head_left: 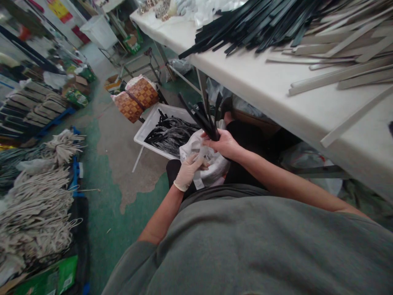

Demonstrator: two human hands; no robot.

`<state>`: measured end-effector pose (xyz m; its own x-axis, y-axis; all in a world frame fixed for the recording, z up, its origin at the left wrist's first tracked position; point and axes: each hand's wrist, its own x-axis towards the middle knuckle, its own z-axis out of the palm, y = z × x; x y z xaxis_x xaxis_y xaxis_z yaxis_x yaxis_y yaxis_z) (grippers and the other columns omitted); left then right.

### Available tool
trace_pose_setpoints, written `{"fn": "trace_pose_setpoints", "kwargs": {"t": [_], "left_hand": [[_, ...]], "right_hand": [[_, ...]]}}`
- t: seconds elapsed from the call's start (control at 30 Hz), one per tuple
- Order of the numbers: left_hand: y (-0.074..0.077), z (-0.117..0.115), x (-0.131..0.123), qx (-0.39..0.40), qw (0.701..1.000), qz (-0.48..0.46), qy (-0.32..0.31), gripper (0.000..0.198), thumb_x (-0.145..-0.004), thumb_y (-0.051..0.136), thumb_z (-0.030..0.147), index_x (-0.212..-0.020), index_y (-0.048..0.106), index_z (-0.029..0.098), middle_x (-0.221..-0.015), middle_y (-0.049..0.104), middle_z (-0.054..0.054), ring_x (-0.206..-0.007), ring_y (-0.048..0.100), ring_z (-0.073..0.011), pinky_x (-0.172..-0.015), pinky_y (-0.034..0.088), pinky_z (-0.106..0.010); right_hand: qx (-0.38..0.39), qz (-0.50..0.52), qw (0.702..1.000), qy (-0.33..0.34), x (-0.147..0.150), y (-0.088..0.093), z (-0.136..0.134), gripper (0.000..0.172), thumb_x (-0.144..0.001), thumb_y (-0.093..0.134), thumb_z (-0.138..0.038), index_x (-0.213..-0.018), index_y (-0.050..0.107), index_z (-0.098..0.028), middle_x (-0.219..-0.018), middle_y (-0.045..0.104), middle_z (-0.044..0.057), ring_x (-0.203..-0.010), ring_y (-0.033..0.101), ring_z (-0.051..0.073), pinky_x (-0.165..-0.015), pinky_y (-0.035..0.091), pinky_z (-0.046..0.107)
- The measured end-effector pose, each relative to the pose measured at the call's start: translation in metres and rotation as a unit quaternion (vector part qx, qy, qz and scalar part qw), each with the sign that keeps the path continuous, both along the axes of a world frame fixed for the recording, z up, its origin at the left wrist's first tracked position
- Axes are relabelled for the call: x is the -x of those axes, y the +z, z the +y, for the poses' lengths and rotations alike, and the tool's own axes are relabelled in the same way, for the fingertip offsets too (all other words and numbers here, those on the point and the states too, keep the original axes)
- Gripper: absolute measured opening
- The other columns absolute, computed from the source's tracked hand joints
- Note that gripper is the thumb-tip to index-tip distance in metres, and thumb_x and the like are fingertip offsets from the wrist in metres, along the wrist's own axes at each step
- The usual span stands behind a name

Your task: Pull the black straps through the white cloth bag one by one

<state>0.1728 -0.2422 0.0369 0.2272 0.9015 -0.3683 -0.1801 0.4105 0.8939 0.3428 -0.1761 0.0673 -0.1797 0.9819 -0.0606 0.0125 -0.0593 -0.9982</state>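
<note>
A: Begin close in. What about the left hand?

B: It's gloved and rests against the white bag between the knees. The fingers curl, but I can't tell whether they pinch the bag or something inside.

A: The danger there?

B: The bag looks soft, so a shift of the knees or a hard tug could tip it or fold its mouth.

A: And the right hand?

B: Bare, thumb and fingers wrapped round the lower end of the bundle. That's black strips, tilted above the bag's far side, free ends fanned apart.

A: Held at one end only?

B: Yes, so if the grip slackens, single strips could slip out, and the splayed ends might snag.

A: Where would a stray land?

B: Perhaps in the tub just beyond the bag. It holds black strips too, so a stray could be hard to pick out. Otherwise the floor.

A: And the bench?

B: Its dark heap pokes past the near edge. A knock from the bundle could, I think, drag some off.
</note>
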Motion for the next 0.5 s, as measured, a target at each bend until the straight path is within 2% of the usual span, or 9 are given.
{"fn": "trace_pose_setpoints", "kwargs": {"t": [0.17,0.27,0.4,0.5], "left_hand": [[-0.012,-0.018,-0.002,0.014,0.995,-0.045,0.085,0.049,-0.073,0.075,0.048,-0.109,0.064,0.016,-0.065,0.064,0.002,-0.053,0.056,-0.0096,-0.058,0.045,-0.023],[-0.016,-0.026,0.0,0.039,0.994,-0.056,0.088,0.05,-0.071,0.076,0.047,-0.109,0.062,0.018,-0.068,0.065,0.001,-0.055,0.059,-0.0109,-0.06,0.047,-0.024],[-0.014,-0.029,0.007,0.071,0.996,-0.031,-0.039,0.04,-0.073,0.075,0.046,-0.095,0.07,0.014,-0.076,0.071,-0.006,-0.07,0.066,-0.0181,-0.075,0.051,-0.031],[-0.011,-0.028,0.011,0.075,0.988,0.024,-0.136,0.035,-0.076,0.072,0.045,-0.091,0.075,0.014,-0.079,0.073,-0.009,-0.074,0.067,-0.0201,-0.078,0.051,-0.031]], "right_hand": [[0.03,0.018,0.997,-0.068,-0.009,0.004,0.027,0.023,-0.065,0.074,-0.023,-0.084,0.064,-0.015,-0.062,0.057,-0.004,-0.039,0.038,0.004,-0.036,0.03,0.02],[0.034,0.01,0.997,-0.072,-0.011,0.002,0.037,0.024,-0.063,0.075,-0.02,-0.084,0.063,-0.015,-0.06,0.054,-0.005,-0.038,0.037,0.004,-0.036,0.028,0.02],[0.025,-0.002,0.997,-0.074,-0.006,-0.003,0.043,0.023,-0.064,0.075,-0.019,-0.084,0.064,-0.015,-0.059,0.053,-0.005,-0.039,0.038,0.004,-0.036,0.028,0.021],[0.02,-0.007,0.998,-0.061,0.0,-0.007,0.045,0.021,-0.066,0.074,-0.02,-0.084,0.064,-0.015,-0.059,0.052,-0.005,-0.04,0.038,0.005,-0.037,0.029,0.021]]}}
